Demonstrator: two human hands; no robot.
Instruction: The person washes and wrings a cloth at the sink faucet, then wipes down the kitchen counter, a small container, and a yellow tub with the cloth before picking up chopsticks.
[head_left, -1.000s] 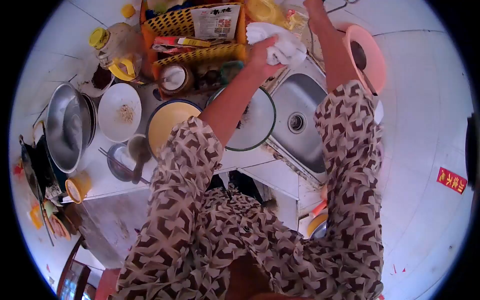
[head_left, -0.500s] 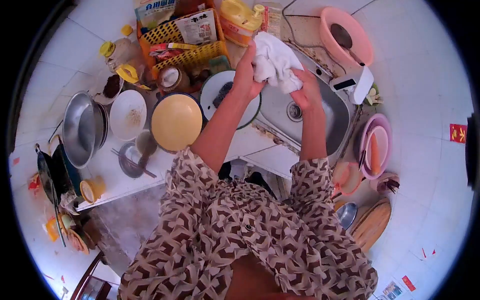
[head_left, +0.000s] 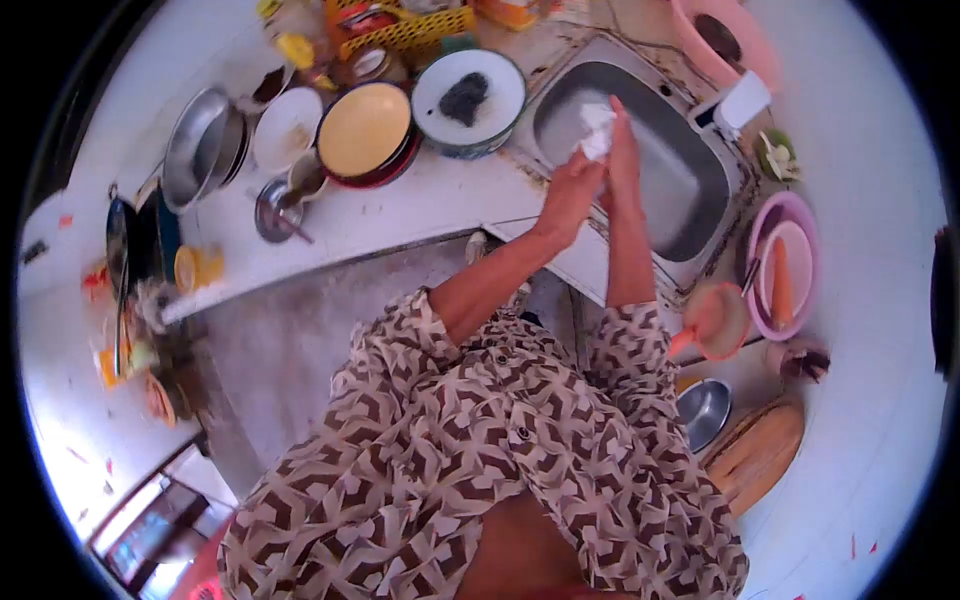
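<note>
A white cloth point(head_left: 597, 130) is bunched between my two hands above the near left part of the steel sink point(head_left: 645, 190). My left hand point(head_left: 572, 195) is closed round the lower end of the cloth. On the other side, my right hand point(head_left: 622, 150) presses against it with the fingers pointing away from me. The hands meet at the wrists' end, and part of the cloth is hidden between them. Left of the sink stands a white enamel basin point(head_left: 497, 120) with a dark scouring pad point(head_left: 464, 98) in it.
A yellow enamel basin point(head_left: 365, 130), a white bowl point(head_left: 287, 130) and steel basins point(head_left: 200, 150) line the counter at left. Right of the sink are a pink basin point(head_left: 755, 65), a purple basin point(head_left: 812, 255) and an orange-handled strainer point(head_left: 718, 322). A yellow basket point(head_left: 420, 32) is behind.
My hands have drawn closer together and lower, nearer to me. The spread cloth is now bunched between them. The view has tilted down and turned, so more floor shows.
</note>
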